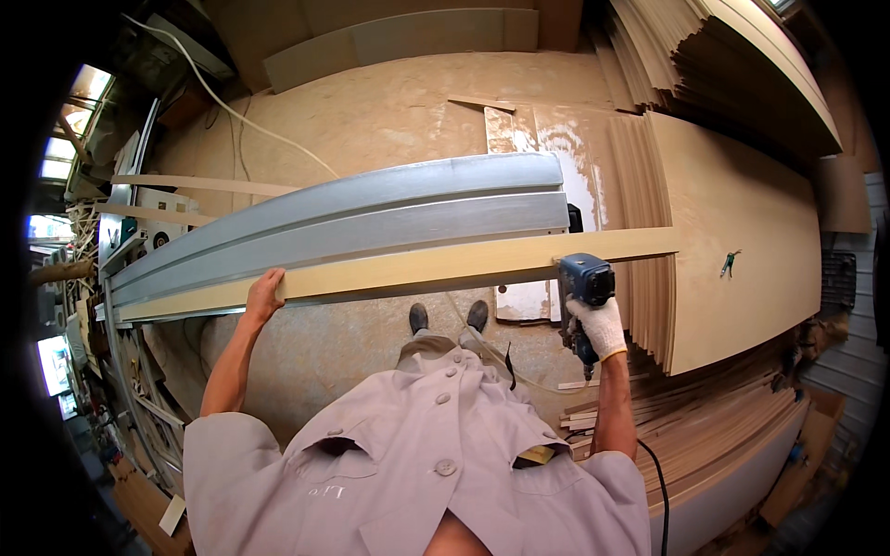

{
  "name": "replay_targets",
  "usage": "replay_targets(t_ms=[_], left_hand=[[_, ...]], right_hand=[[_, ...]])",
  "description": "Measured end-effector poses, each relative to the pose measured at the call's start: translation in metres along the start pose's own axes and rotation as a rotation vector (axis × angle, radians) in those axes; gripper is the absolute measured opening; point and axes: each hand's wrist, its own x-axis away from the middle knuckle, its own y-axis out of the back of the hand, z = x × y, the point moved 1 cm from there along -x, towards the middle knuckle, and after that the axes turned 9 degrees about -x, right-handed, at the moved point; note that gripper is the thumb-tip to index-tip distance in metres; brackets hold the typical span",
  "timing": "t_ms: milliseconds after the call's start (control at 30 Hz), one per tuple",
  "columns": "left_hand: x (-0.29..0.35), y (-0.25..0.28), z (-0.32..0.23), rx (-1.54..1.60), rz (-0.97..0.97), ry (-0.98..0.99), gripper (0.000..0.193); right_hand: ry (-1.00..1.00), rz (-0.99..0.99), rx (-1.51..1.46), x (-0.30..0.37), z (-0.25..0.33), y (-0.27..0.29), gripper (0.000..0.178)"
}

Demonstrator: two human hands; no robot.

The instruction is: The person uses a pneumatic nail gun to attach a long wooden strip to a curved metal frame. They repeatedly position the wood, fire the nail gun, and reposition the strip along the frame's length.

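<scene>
A long pale wooden board [417, 267] lies along the near side of a grey metal machine table [371, 224]. Its right end sticks out past the table and over the sheet stacks. My bare left hand [266, 295] grips the board's near edge left of the middle, fingers on its top face. In a white knitted glove, my right hand [601, 326] is closed round a blue and black nail gun [586, 278]. The tool's head is at the board's near edge, close to the table's right end; whether it touches is hidden. A hose fitting shows at its lower end.
Stacked thin wooden sheets [742, 232] stand at the right, with green-handled pliers [730, 263] on top. Loose wooden strips [714, 435] are piled at the lower right. A pale hose [236, 111] runs across the dusty floor beyond the table. Clutter lines the left side.
</scene>
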Motion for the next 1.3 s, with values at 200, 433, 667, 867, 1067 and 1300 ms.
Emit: replay_targets(t_ms=[200,433,667,867,1067,1300], left_hand=[[-0.003,-0.002,0.000,0.002,-0.021,-0.011,0.069],[-0.003,0.001,-0.001,0.006,0.014,0.011,0.071],[0.001,-0.002,0.004,0.006,0.010,0.034,0.076],[-0.004,0.003,-0.009,0.015,0.008,0.034,0.078],[-0.005,-0.002,0.000,0.035,-0.013,0.018,0.078],[0.003,-0.007,0.004,0.070,-0.015,0.030,0.078]], right_hand=[[-0.075,-0.026,-0.100,-0.004,0.012,0.034,0.016],[-0.076,-0.088,-0.124,-0.014,0.013,0.075,0.015],[-0.095,-0.176,-0.171,-0.023,0.019,0.102,0.015],[-0.115,-0.258,-0.232,-0.034,0.023,0.137,0.015],[-0.140,-0.334,-0.300,-0.051,0.009,0.172,0.016],[-0.188,-0.429,-0.285,-0.057,0.033,0.184,0.009]])
